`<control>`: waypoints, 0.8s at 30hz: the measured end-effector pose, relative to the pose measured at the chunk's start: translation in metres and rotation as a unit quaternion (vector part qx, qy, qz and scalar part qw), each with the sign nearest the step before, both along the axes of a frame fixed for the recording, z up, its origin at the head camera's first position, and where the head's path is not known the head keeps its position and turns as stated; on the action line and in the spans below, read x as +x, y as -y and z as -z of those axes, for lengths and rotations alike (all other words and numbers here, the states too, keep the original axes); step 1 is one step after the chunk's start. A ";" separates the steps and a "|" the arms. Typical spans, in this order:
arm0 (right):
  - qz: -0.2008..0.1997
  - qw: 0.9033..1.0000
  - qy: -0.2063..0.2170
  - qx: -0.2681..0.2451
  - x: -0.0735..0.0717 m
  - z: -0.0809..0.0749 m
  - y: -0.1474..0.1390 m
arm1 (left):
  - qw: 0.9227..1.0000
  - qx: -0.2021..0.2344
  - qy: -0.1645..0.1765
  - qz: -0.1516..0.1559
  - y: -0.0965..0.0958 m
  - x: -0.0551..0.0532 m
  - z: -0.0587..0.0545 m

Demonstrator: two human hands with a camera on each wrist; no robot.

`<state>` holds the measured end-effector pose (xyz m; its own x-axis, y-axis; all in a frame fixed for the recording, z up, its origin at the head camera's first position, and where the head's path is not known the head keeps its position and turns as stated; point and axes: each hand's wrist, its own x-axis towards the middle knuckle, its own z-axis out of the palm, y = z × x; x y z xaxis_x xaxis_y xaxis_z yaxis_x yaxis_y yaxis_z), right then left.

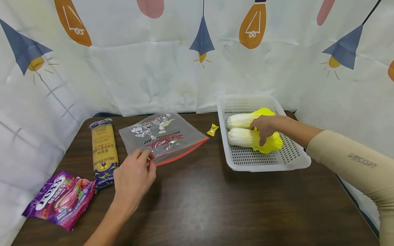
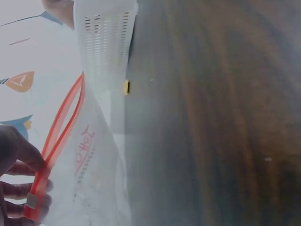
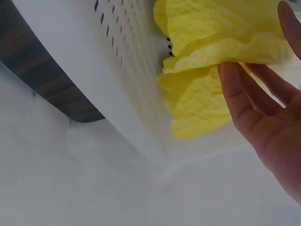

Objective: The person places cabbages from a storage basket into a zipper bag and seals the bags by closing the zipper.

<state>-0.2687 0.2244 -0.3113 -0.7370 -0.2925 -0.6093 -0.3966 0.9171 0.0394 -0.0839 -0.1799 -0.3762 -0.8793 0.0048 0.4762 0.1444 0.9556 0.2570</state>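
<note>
My left hand (image 1: 135, 176) pinches the red zip edge of a clear printed zip bag (image 1: 167, 131) that lies on the table. In the left wrist view, the bag's mouth (image 2: 66, 117) gapes a little, and the grey slider (image 2: 31, 201) sits beside my fingers. Over the white basket (image 1: 227, 159), my right hand (image 1: 267, 128) reaches down to two yellow-leaved cabbages. Its fingers touch the leaves of the nearer cabbage (image 1: 243, 137), with the thumb held apart on the other side. The farther cabbage (image 1: 241, 121) lies alongside, under part of the hand.
A small yellow wrapped candy (image 1: 213, 130) lies between the bag and the basket. On the left are a packet of pasta (image 1: 104, 147) and a purple Fox's candy bag (image 1: 63, 198). A printed cloth (image 1: 172, 75) hangs behind the brown table (image 1: 212, 205).
</note>
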 end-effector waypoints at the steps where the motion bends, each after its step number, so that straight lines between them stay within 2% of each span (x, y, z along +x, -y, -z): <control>1: -0.006 1.000 0.001 0.003 0.000 0.002 0.000 | 1.000 0.001 -0.011 0.000 0.000 -0.001 -0.001; 9: -0.004 1.000 0.019 0.010 0.002 0.009 0.001 | 0.997 0.009 -0.078 -0.003 -0.001 -0.007 -0.014; 15: -0.019 0.999 0.031 0.005 0.002 0.007 0.003 | 0.996 0.023 -0.086 -0.015 -0.002 -0.006 -0.022; 24: -0.010 1.000 0.005 0.001 0.005 0.011 0.004 | 0.994 0.038 -0.103 -0.007 -0.001 -0.011 -0.037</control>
